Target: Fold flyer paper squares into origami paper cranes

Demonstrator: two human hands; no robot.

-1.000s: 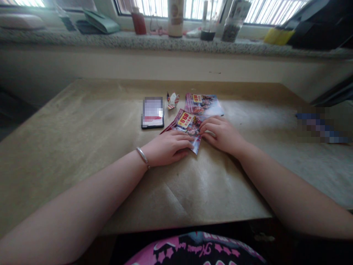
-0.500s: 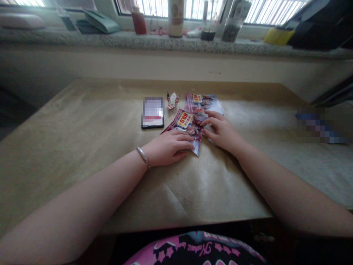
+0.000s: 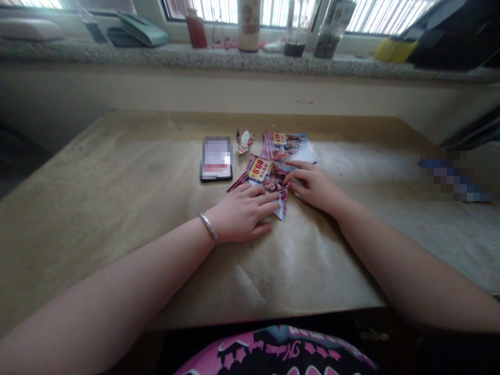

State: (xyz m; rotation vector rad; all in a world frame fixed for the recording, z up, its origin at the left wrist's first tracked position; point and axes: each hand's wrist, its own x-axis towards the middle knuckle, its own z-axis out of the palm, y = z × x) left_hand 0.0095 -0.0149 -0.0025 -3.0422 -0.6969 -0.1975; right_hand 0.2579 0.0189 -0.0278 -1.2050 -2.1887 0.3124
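A folded, glossy printed paper [image 3: 261, 171] with a yellow "89.9" label lies on the table, its panels at slightly different angles. My left hand [image 3: 248, 213] rests flat across its lower part, fingers extended and apart, hiding some of it. At the right edge of the paper, my right hand [image 3: 312, 183] touches it with bent, spread fingers; its thumb is partly hidden. Just behind lies a second printed leaflet [image 3: 295, 147] with a similar label. A small folded paper piece [image 3: 245, 141], white inside with patterned points, stands to the left of that leaflet.
A phone [image 3: 216, 159] with a blurred screen lies left of the papers on the brown-covered table [image 3: 136, 208]. A pixelated blue item [image 3: 453, 178] is at the far right. Bottles, including a red one [image 3: 196, 30], line the stone windowsill [image 3: 156, 54] behind.
My left hand has slid slightly right and toward me, its fingers more spread. The folded paper's top panel has turned and shifted a little left. My right hand has dipped slightly at the paper's edge.
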